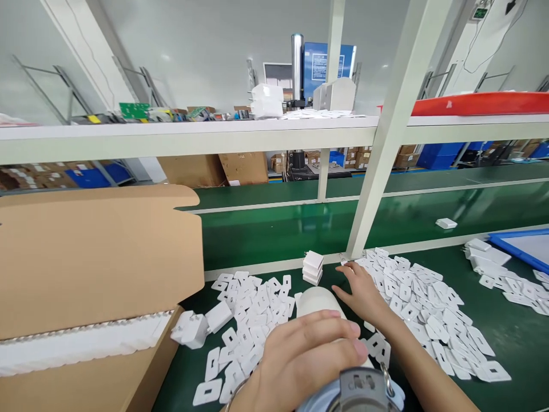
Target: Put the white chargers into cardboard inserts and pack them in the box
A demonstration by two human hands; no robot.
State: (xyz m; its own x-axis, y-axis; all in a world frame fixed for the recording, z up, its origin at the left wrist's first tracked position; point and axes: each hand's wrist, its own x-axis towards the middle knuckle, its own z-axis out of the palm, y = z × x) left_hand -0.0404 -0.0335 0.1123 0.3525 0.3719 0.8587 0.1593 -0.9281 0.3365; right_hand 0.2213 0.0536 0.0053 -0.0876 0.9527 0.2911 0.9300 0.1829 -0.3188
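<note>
My left hand (300,357) is wrapped round a white cylindrical bottle (315,300) lying near me, whose grey lid and metal ring (364,389) point toward the camera. My right hand (360,289) reaches forward over the green mat, fingers stretched out flat beside a heap of flat white plastic pieces (429,312). A small stack of white charger bodies (312,267) stands just beyond the bottle. Another scatter of the flat white pieces (249,320) lies left of the bottle, with two white plug adapters (201,326) at its left edge.
An open cardboard box (86,274) with white liner fills the left. A white frame post (386,149) rises from the bench ahead. Behind runs a green conveyor (429,212) with one white part (446,223). More white parts (506,274) and a blue tray (523,246) lie right.
</note>
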